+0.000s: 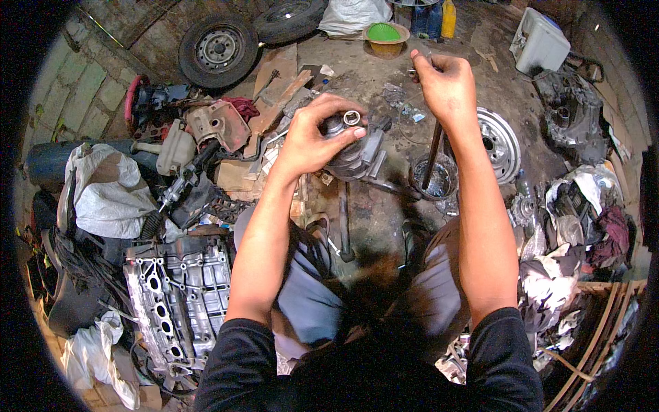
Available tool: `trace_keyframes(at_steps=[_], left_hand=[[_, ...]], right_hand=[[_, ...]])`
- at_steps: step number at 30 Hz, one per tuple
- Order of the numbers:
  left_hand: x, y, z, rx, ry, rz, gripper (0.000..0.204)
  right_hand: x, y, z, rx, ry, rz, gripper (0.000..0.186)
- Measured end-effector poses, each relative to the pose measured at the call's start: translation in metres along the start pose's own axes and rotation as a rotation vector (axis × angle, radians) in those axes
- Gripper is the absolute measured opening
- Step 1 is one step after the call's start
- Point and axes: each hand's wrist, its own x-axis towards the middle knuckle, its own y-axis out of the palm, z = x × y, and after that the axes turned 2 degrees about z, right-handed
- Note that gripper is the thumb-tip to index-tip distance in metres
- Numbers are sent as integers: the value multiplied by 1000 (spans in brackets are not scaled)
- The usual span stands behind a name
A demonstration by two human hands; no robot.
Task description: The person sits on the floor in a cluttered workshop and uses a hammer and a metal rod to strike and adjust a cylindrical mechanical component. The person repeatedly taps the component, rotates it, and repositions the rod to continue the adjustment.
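Observation:
My left hand [317, 134] is curled round a chrome socket [351, 118], its thumb against the socket's side. The socket stands at the top of a grey, finned metal machine part [350, 161], whose upper side is partly covered by the hand. Raised to the right, my right hand [447, 86] is closed, thumb and fingers together. A small dark end shows at its fingertips, too little to name. Below that wrist a dark rod [434, 154] slants down into a round tin [434, 180]; whether it reaches the hand is hidden.
A long-handled bar [344, 226] lies between my feet. To the left are an engine cylinder head [182, 295] and a white sack [110, 192]. A steel wheel rim [495, 145] and rags [549, 275] lie right. Tyres [218, 51] and a green-lined basin [386, 40] stand farther off.

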Motion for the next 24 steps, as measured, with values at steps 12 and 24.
trace_keyframes(at_steps=[12, 24], left_hand=[[0, -4, 5, -58, 12, 34, 32], [-3, 1, 4, 9, -77, -40, 29]], right_hand=[[2, 3, -5, -26, -31, -34, 47], [1, 1, -4, -30, -14, 13, 47]])
